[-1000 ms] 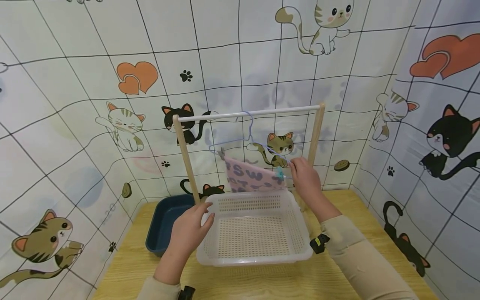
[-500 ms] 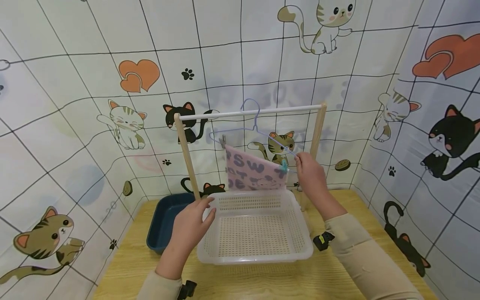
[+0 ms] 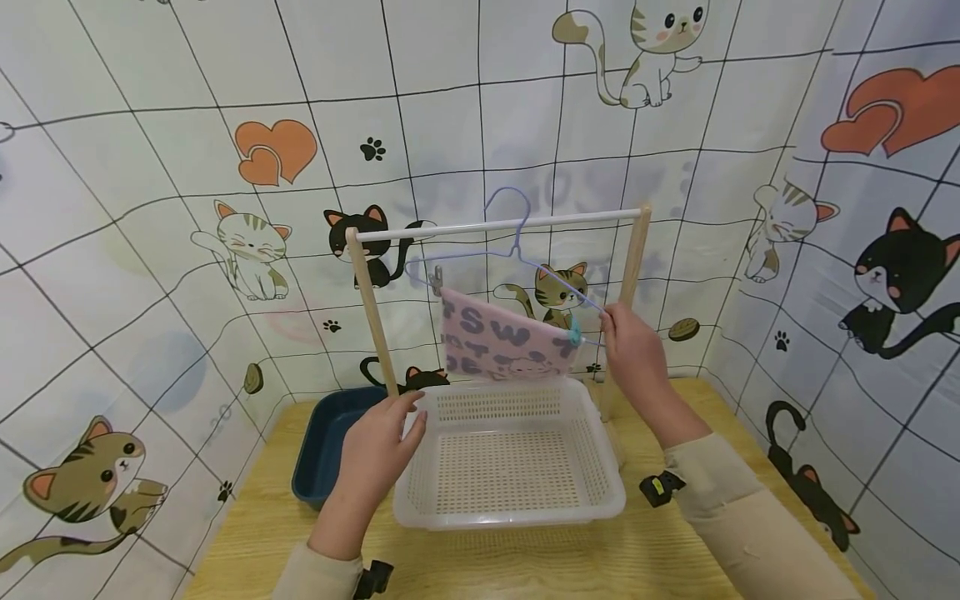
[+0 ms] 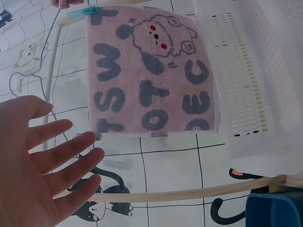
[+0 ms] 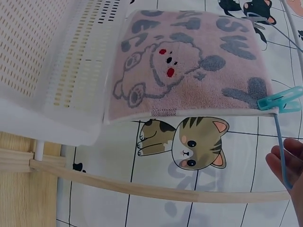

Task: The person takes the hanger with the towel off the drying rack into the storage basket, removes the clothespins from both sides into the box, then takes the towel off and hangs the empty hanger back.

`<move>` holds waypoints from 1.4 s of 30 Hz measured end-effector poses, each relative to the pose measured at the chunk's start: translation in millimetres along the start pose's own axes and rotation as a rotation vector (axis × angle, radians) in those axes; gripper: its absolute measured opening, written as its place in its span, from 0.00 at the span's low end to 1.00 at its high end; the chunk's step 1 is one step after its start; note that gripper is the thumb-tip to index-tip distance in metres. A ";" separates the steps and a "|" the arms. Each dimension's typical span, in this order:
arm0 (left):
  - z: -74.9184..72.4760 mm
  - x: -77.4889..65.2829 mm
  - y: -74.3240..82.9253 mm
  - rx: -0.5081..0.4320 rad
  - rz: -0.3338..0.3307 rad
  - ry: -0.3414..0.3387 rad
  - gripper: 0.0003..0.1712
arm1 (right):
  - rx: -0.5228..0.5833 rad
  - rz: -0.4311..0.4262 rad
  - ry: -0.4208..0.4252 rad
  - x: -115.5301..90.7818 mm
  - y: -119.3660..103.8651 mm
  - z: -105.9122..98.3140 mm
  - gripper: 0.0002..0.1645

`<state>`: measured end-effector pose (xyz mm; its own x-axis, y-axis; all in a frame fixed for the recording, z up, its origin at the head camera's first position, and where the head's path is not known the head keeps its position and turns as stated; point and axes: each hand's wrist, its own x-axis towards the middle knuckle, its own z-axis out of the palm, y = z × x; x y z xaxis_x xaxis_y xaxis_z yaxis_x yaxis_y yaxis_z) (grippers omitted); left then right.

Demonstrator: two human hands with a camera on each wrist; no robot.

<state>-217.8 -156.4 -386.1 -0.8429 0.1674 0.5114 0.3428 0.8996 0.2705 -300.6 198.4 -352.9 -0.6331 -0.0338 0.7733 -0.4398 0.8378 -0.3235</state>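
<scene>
My right hand [image 3: 636, 348] grips the right end of a thin lilac clothes hanger [image 3: 558, 279]. A pink towel [image 3: 506, 337] with grey letters and a cartoon animal hangs from it. Its upper left corner is held by a grey clip [image 3: 437, 282], the right one by a teal clip [image 5: 279, 100]. The hanger's hook rises above the white bar of a wooden drying rack [image 3: 487, 225]; whether it touches the bar I cannot tell. My left hand [image 3: 377, 442] is held over the left rim of a white basket [image 3: 510, 522], fingers spread and holding nothing in the left wrist view.
A dark blue basin [image 3: 303, 479] stands left of the basket, partly behind my left hand. The rack's wooden posts [image 3: 633, 258] rise on both sides behind the basket. Everything stands on a wood-grain table [image 3: 510, 567] before a wall covering [image 3: 442, 50] printed with cats.
My right hand has moved up and to the right with the hanger. The hook has risen from the bar's level to above it, and the towel has come up. My left hand has barely moved.
</scene>
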 end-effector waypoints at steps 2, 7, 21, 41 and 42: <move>-1.0 -0.1 0.7 -0.013 -0.003 0.017 0.19 | -0.009 0.007 -0.012 -1.3 0.9 -2.7 0.12; -2.9 0.2 1.5 -0.056 -0.011 0.084 0.18 | 0.007 -0.008 -0.001 -2.8 1.7 -9.2 0.12; -10.5 -4.3 1.7 -0.162 -0.068 0.108 0.15 | 0.005 -0.098 0.058 -13.3 3.3 -23.7 0.07; -2.7 -7.5 -4.0 -0.219 -0.129 0.092 0.18 | 0.019 -0.224 0.036 -57.2 0.0 -24.3 0.17; -2.6 -7.3 -4.5 -0.224 -0.141 0.089 0.19 | 0.022 -0.223 0.033 -58.8 -0.2 -24.2 0.18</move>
<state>-212.1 -162.7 -389.0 -0.8522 0.0019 0.5233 0.3166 0.7981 0.5127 -247.8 213.4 -385.1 -0.4975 -0.1991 0.8443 -0.5806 0.7996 -0.1536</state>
